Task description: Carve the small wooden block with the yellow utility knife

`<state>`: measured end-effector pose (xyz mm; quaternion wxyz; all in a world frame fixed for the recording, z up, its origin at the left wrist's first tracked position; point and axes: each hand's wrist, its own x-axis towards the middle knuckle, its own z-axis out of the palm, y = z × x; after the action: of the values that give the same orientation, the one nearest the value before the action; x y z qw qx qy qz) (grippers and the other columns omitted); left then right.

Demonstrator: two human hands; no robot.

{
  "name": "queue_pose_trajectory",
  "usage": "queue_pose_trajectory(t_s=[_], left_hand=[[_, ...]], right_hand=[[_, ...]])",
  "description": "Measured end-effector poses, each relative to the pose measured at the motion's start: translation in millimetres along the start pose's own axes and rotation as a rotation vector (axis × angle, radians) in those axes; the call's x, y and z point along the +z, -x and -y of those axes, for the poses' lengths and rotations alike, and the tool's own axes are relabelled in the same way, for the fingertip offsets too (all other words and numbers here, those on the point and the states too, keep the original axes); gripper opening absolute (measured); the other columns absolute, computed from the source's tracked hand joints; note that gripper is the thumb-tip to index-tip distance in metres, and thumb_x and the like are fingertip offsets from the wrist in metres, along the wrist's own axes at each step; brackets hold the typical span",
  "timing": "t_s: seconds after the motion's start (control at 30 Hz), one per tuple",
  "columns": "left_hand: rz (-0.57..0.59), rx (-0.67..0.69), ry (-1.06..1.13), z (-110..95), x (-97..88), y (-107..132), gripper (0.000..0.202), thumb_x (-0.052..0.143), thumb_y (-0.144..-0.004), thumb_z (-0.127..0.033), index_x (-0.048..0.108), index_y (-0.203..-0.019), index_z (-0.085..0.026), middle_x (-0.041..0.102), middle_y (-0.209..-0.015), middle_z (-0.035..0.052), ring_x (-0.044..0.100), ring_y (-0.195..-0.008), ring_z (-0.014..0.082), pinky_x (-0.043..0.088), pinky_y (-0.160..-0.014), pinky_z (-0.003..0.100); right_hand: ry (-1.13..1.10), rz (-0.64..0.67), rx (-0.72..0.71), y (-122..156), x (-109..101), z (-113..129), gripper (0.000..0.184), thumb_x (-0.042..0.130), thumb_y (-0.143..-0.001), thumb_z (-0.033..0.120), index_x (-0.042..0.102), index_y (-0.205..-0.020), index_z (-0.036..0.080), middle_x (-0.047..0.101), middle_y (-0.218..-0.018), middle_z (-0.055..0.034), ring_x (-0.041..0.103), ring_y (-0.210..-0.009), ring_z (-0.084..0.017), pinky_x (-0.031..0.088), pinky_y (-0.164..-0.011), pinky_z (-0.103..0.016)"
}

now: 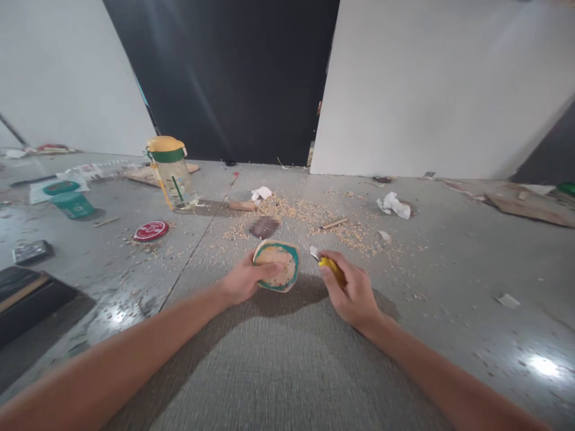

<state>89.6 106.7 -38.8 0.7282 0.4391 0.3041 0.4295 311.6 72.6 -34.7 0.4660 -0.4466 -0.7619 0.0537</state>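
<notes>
My left hand grips a rounded wooden piece by its left edge, thumb lying across the face. A teal band runs around that pale, roughened face. To the right, my right hand is closed around a utility knife with a yellow handle. Its short blade points up and left, a small gap away from the wooden piece. Behind both hands, many wood shavings are scattered on the grey floor, around a dark, blurred-out patch.
A bottle with a yellow lid stands at the back left. Near it are a red round lid and a teal container. Crumpled white paper lies right of the shavings. A black object sits far left. Panels stand behind.
</notes>
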Motion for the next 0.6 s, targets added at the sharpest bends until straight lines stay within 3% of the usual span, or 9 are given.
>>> queue_pose_trajectory(t_s=[0.2,0.33,0.47,0.6], left_hand=[[0.025,-0.023,0.051,-4.3,-2.6,-0.9,0.039,0.085,-0.062,-0.03,0.07,-0.092,-0.01,0.072,-0.082,0.0105,0.068,-0.08,0.0224,0.054,-0.071,0.029],[0.039,-0.039,0.068,-6.4,-2.6,-1.3,0.038,0.088,-0.057,-0.028,0.069,-0.085,-0.011,0.072,-0.078,0.0074,0.066,-0.071,0.0181,0.054,-0.067,0.026],[0.01,-0.049,0.117,-7.2,-2.6,-2.7,0.038,0.09,-0.055,-0.028,0.069,-0.081,-0.011,0.07,-0.073,0.0042,0.062,-0.061,0.0122,0.052,-0.063,0.023],[0.015,-0.06,0.114,-7.7,-4.2,-3.2,0.035,0.088,-0.056,-0.025,0.067,-0.081,-0.011,0.069,-0.072,0.0039,0.061,-0.061,0.0125,0.051,-0.061,0.023]], right_hand=[[-0.002,0.044,-0.019,0.7,-1.6,-1.0,0.02,0.05,-0.094,0.032,0.06,-0.107,0.02,0.073,-0.09,-0.0062,0.068,-0.072,-0.017,0.053,-0.066,-0.027],[-0.006,0.126,-0.074,1.9,-2.9,0.2,0.021,0.051,-0.093,0.03,0.06,-0.109,0.02,0.073,-0.097,-0.0068,0.069,-0.082,-0.018,0.052,-0.072,-0.028],[0.019,0.232,-0.114,2.4,-5.0,1.6,0.022,0.052,-0.093,0.031,0.061,-0.109,0.02,0.07,-0.085,-0.0034,0.064,-0.07,-0.015,0.048,-0.065,-0.027],[0.063,0.255,-0.167,2.6,-5.9,3.2,0.024,0.05,-0.094,0.033,0.063,-0.107,0.018,0.064,-0.075,-0.0011,0.057,-0.06,-0.012,0.043,-0.058,-0.025]])
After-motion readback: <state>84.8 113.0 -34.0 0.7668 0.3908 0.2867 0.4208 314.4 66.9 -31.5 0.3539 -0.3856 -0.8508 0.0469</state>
